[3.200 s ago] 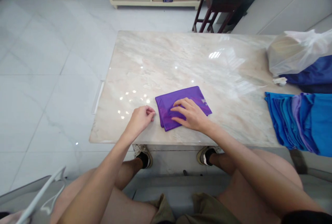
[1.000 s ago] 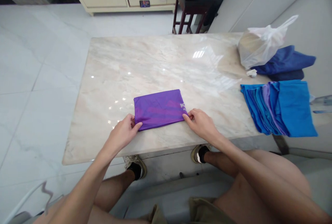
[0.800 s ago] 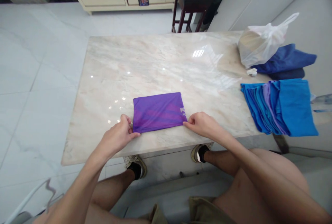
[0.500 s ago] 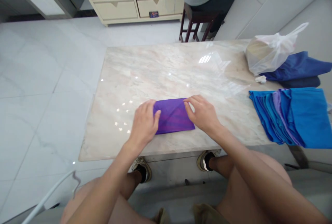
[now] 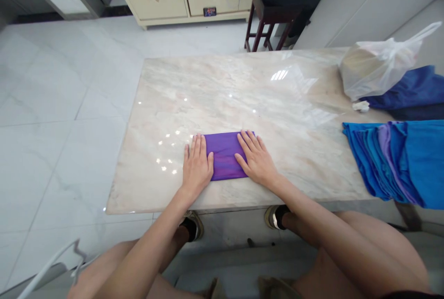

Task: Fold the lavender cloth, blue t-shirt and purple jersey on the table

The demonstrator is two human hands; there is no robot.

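Observation:
A purple cloth, folded into a flat rectangle, lies near the front edge of the marble-topped table. My left hand rests flat over its left end, fingers stretched forward and the thumb on the cloth. At the opposite end my right hand lies palm down with the fingers spread, covering most of the right side. Neither hand grips the fabric. Parts of both short edges are hidden under my palms.
A pile of folded blue and lilac cloths sits at the table's right end. Behind it are a tied white plastic bag and dark blue fabric. Beyond the table, a person sits on a dark wooden stool beside a cream cabinet.
My right hand has gone from pinching the cloth's top right corner to lying flat on it. My left fingers have straightened. The view has shifted slightly.

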